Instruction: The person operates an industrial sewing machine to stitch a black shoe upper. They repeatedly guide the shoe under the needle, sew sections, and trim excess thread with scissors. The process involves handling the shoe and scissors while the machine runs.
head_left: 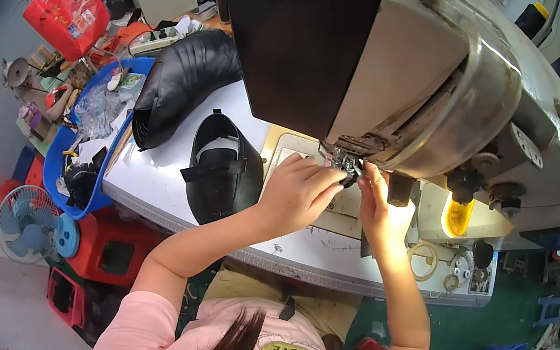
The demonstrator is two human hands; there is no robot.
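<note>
Both my hands are at the needle area of an industrial sewing machine [415, 64], under its head. My left hand [299, 191] is closed, with its thumb and fingertips pinched beside the metal presser foot [345, 162]. My right hand [384, 210] is on the other side, its fingers bent in toward the same spot. A small dark piece [350, 179] shows between the fingertips; its kind cannot be made out. Left of my left hand, a black leather shoe upper [238, 187] with a strap stands on the white table [304, 251].
A stack of black leather pieces [189, 80] lies at the table's far left. Beside it is a blue bin [95, 193] of scraps. A red bag [67, 13], a fan [27, 223] and a red stool [109, 247] are further left. Small round parts [460, 266] lie at the right.
</note>
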